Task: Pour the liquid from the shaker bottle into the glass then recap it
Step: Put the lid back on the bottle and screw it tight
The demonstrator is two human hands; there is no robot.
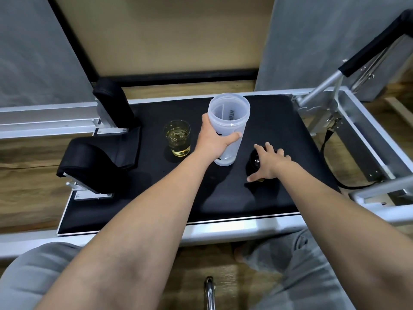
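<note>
A frosted clear shaker bottle (230, 113) stands upright and uncapped on the black padded platform (279, 121); it looks empty. My left hand (214, 140) grips its side. Left of it stands a small glass (177, 138) holding yellow liquid. To the right of the bottle lies the black cap (253, 161), mostly hidden under my right hand (269, 163). That hand's fingers are spread over the cap; whether they grip it I cannot tell.
Black shoulder pads (114, 108) and a black headrest (96, 162) sit at the platform's left. A metal frame (362, 121) with a padded bar (377, 43) and a strap stands on the right. My knees in grey trousers are below the platform.
</note>
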